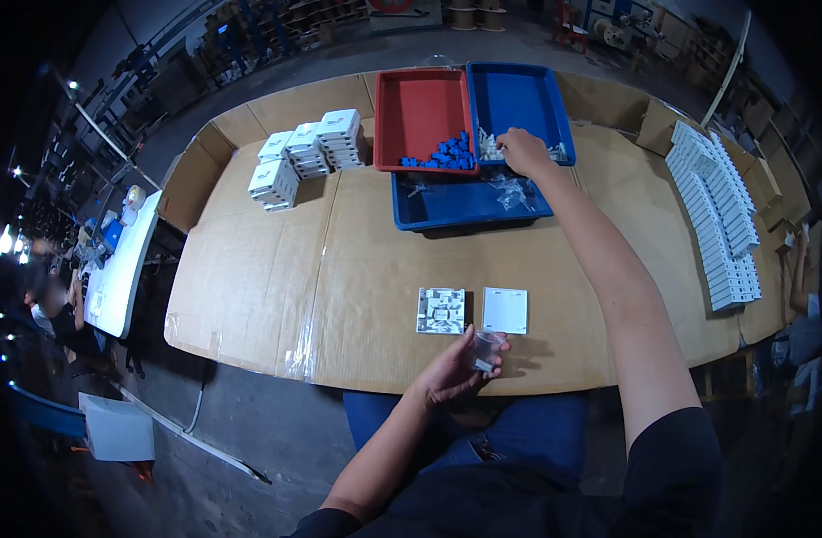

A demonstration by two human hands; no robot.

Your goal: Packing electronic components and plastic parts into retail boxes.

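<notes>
My left hand (449, 372) is closed round a small clear plastic bag (489, 346) near the table's front edge. Something small and pale lies in the bottom of the bag. Just beyond it are a white square box base (441, 310) with a moulded inside and, to its right, a flat white cover (505, 310). My right arm stretches forward to the far blue tray (517, 99). There my right hand (524, 151) has its fingers drawn together beside small white parts (490, 146); what they pinch, if anything, is hidden.
A red tray (423, 103) with small blue parts adjoins the blue one. In front, a lower blue tray (429, 208) holds clear bags. Stacked white boxes (303, 148) stand back left; long rows of white pieces (711, 220) stand right. Cardboard walls edge the table. Another person sits far left.
</notes>
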